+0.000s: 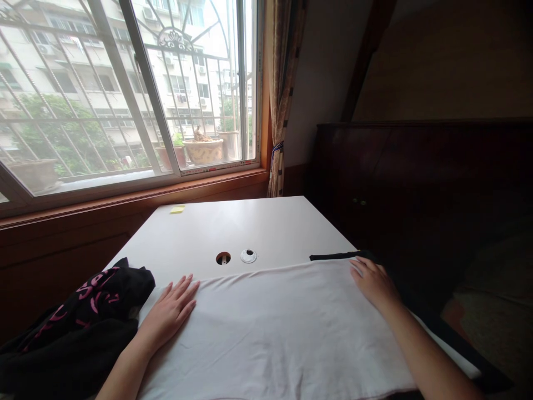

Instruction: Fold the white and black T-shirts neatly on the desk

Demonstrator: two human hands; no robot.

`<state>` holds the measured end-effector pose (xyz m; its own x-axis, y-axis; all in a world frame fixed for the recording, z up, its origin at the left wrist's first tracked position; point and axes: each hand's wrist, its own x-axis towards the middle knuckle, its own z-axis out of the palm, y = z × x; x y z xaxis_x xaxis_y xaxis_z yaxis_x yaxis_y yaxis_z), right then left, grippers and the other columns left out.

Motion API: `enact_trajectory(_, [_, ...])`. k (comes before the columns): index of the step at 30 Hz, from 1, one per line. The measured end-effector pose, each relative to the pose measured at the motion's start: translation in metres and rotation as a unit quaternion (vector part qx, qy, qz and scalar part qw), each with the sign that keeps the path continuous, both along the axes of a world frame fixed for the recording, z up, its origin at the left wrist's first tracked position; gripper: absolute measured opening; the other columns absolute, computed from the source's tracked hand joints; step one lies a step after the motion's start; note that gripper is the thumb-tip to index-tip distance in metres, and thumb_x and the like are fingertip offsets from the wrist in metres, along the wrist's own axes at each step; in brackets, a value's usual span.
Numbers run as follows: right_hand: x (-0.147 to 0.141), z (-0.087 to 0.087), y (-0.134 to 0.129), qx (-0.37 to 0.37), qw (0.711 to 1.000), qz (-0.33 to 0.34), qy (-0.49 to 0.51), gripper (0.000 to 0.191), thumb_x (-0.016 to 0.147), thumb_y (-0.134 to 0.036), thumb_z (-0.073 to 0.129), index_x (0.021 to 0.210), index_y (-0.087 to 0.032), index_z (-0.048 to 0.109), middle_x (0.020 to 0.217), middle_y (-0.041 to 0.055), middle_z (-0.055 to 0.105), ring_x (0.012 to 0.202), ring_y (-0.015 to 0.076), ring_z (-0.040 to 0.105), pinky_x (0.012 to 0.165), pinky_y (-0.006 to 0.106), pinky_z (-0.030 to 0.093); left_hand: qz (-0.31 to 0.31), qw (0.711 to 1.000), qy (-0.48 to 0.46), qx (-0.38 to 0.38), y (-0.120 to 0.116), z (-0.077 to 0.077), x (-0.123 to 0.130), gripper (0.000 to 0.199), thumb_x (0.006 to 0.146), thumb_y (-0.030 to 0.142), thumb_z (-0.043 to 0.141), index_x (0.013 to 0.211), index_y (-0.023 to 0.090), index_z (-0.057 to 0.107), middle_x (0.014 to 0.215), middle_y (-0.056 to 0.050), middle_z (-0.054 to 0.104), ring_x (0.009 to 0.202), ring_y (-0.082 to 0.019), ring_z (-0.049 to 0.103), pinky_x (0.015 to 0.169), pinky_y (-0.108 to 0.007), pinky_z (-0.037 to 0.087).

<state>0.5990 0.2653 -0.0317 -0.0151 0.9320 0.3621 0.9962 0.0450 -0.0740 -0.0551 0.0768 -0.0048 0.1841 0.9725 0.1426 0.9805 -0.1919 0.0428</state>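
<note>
A white worktop (266, 228) stands below a window (200, 83), white cloth (275, 328) spread across its near part. Black clothing with pink lettering (95, 305) lies at left. The left hand (170, 314) and right hand (375, 283) press flat on the cloth's far corners, each grip open, fingers extended.

At centre I read a smooth, semi-gloss tabletop (258, 228). At 6 o'clock I read white cloth (275, 333): matt, lightly wrinkled. At 8 o'clock, black cloth (125, 291): matt, crumpled. At 10 o'clock, metal window bars (100, 83); below them, a smooth wood sill (233, 180) with slight sheen. At 12 o'clock, a folded cloth curtain (280, 100).
</note>
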Motion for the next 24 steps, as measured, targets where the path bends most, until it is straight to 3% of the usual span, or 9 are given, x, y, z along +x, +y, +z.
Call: enact_trajectory(24, [-0.007,0.011,-0.006,0.007,1.0,-0.001,0.005,0.045,0.1,-0.04,0.04,0.129,-0.027,0.072,0.144,0.0035,0.063,0.119,0.0303,0.061,0.099,0.044,0.051,0.034,0.999,-0.001,-0.023,0.001,0.002,0.003,0.054,0.107,0.052,0.034,0.158,0.036,0.038,0.167,-0.001,0.034,0.154,-0.024,0.033,0.126,-0.048,0.025])
